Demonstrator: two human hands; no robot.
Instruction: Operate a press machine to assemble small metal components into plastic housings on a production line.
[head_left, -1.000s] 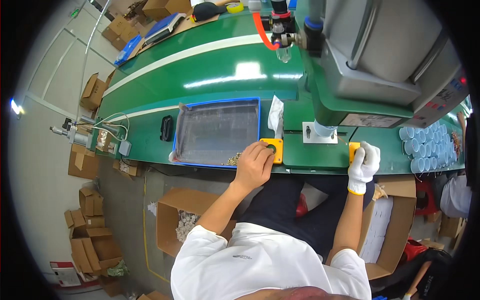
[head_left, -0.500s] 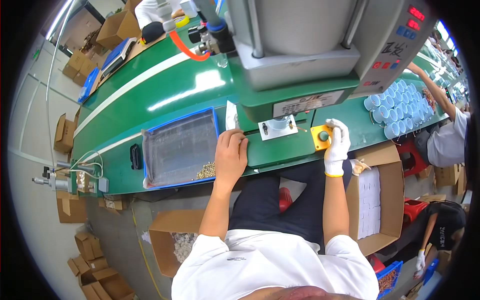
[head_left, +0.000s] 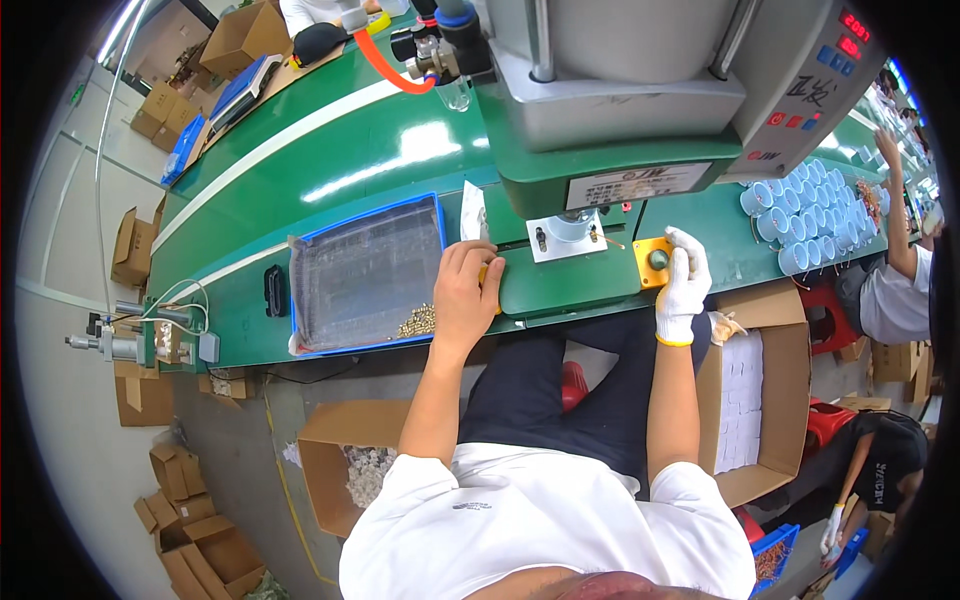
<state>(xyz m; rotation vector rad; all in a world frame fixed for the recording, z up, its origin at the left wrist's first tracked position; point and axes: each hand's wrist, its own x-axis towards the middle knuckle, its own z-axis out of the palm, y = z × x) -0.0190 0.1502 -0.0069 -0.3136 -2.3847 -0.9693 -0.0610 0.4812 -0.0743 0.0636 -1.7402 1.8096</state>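
My bare left hand (head_left: 463, 295) lies at the left side of a green press base, over a yellow box (head_left: 490, 284) that is mostly hidden. Its fingers point forward, thumb apart. My right hand (head_left: 684, 288), in a white glove with a yellow cuff, rests against a yellow button box (head_left: 643, 272) with a dark round button (head_left: 658, 260). Its fingers are stretched along the box's right side. Between my hands, a light blue cup-like part (head_left: 570, 230) sits on a white plate (head_left: 541, 252) beneath the head of the grey and green press (head_left: 620, 110).
Left of the press is a blue-rimmed tray (head_left: 365, 270) holding small brass pieces (head_left: 418, 321). Several light blue cups (head_left: 806, 220) stand at the right, near a co-worker's arm (head_left: 898, 215). Cardboard boxes (head_left: 785, 385) flank my legs. A black object (head_left: 274, 290) lies beyond the tray.
The view has shifted slightly. More of the yellow box by my left hand shows. My right hand stays at its button box, and the co-worker's arm has risen.
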